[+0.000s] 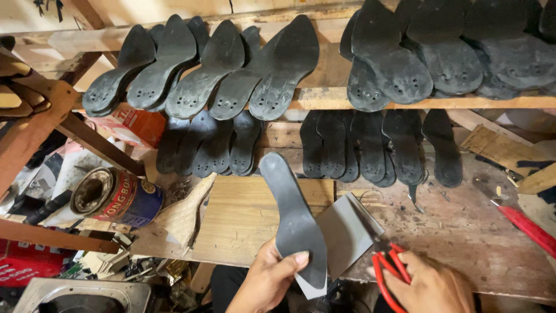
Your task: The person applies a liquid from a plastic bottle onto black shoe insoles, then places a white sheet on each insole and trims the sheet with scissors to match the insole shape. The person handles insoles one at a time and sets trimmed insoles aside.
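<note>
My left hand [267, 281] clamps a dark sole-shaped template [292, 217] against a grey sheet [346, 235], thumb across the wide end. The template's long axis runs near-vertical, narrow heel pointing up-left toward the shelves, over the wooden workbench [463, 232]. My right hand [431, 287] is closed around red-handled scissors [389, 268] at the sheet's right edge. A tin can [116, 197] lies at left.
</note>
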{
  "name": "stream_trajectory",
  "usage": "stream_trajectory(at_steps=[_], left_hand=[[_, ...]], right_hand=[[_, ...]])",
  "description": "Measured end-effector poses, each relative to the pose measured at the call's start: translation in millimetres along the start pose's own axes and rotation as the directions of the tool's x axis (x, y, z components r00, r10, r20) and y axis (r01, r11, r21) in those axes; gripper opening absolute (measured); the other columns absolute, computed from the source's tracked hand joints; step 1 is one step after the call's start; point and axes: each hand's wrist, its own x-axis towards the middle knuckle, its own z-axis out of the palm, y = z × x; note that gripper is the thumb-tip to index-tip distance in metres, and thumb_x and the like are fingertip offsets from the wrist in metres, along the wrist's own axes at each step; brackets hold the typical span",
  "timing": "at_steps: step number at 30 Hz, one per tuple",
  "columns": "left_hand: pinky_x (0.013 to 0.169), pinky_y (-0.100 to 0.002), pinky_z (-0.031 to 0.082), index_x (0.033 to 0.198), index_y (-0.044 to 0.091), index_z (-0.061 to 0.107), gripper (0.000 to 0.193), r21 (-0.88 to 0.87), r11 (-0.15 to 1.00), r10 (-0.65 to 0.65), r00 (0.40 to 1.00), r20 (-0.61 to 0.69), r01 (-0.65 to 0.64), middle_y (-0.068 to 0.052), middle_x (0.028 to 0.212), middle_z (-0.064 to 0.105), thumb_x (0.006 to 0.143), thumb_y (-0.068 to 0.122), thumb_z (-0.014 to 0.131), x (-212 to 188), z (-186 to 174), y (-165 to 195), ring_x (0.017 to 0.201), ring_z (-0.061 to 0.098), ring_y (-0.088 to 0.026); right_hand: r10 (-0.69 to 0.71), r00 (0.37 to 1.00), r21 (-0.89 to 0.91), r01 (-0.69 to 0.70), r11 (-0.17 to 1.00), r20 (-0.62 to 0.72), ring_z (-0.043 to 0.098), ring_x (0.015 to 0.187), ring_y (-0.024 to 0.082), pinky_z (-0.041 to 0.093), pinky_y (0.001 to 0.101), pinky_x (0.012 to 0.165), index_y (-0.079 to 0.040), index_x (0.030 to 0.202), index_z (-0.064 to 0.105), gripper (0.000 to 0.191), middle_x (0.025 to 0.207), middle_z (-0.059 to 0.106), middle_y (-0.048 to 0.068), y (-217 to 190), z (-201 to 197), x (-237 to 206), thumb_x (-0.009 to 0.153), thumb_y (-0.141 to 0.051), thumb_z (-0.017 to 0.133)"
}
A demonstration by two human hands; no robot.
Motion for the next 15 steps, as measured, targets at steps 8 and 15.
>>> stream_trajectory(at_steps=[8,15], left_hand=[[0.088,-0.033,0.051,0.123,-0.001,0.067,0.035,0.282,0.959,-0.041,0.997,0.070,0.020,-0.005,0.105,0.072,0.090,0.008,0.073,-17,4,-4,0.095,0.064,-0.013],[0.101,-0.032,0.049,0.130,-0.001,0.065,0.036,0.417,0.901,0.027,0.973,0.229,-0.123,-0.006,0.118,0.071,0.101,0.020,0.062,-19,24,-17,0.112,0.063,-0.014]], right_hand=[[-0.454,0.815,0.329,0.566,0.756,-0.361,0.075,0.088,0.019,0.059,0.0321,0.078,-0.015,0.113,0.076,0.039,0.103,0.073,0.001,-2,-11,0,0.080,-0.036,0.079],[-0.571,0.767,0.644,0.600,0.475,-0.294,0.069,0.081,0.016,0.055,0.0290,0.072,-0.001,0.097,0.078,0.023,0.088,0.071,0.006,-26,22,-15,0.084,-0.020,0.079]])
